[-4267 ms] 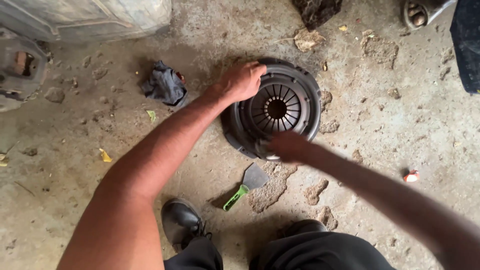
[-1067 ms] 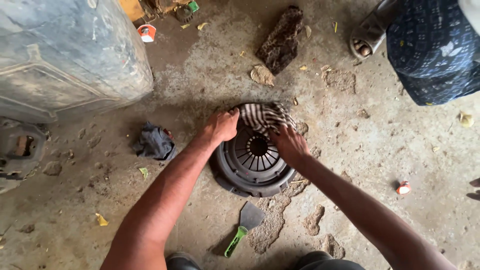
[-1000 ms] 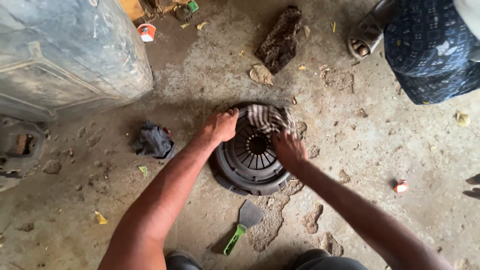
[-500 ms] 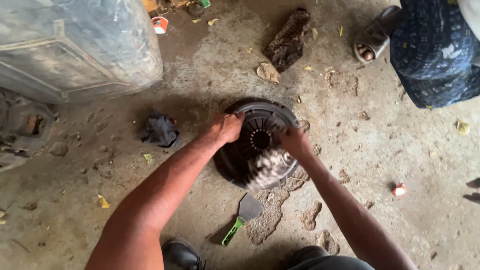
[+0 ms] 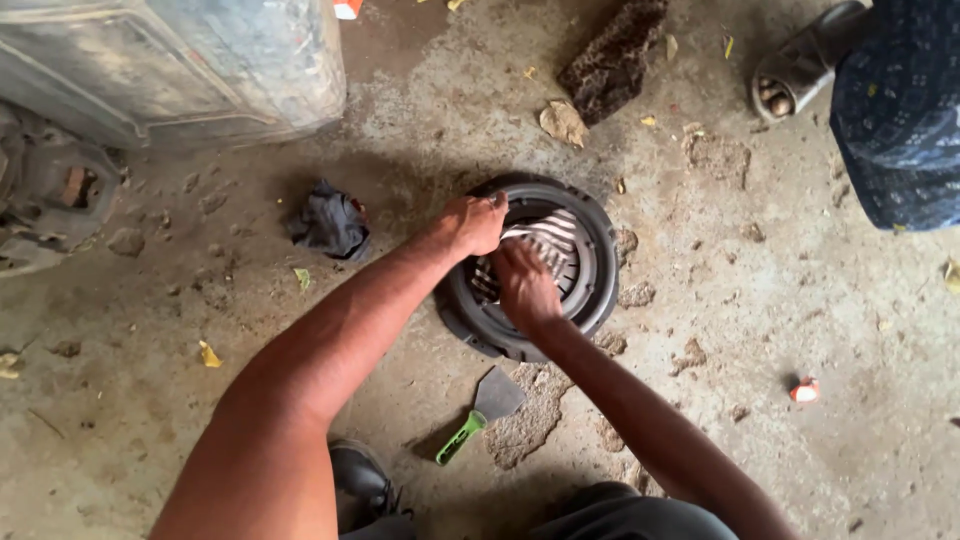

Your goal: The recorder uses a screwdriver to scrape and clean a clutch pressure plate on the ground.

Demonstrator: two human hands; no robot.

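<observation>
A round dark metal disc (image 5: 530,265) lies flat on the dusty concrete floor (image 5: 780,300), just beyond the person's shoes. The left hand (image 5: 470,222) rests on the disc's rim at about 10 o'clock, its fingers curled over the edge and holding it steady. The right hand (image 5: 522,285) is inside the disc, near the centre, and its fingers press together on a striped cloth (image 5: 545,238) that spreads from the hand toward 1 o'clock. The cloth lies directly under and beyond these fingers, touching the ribbed inner part.

I judge that the wiping is in the middle: the cloth covers the inner part, while the outer ring from 3 to 6 o'clock looks dusty and waits for the cloth.

A scraper with a green handle (image 5: 478,415) lies on the floor at 6 o'clock from the disc. A dark crumpled rag (image 5: 330,222) lies at 9 o'clock, well apart.
</observation>
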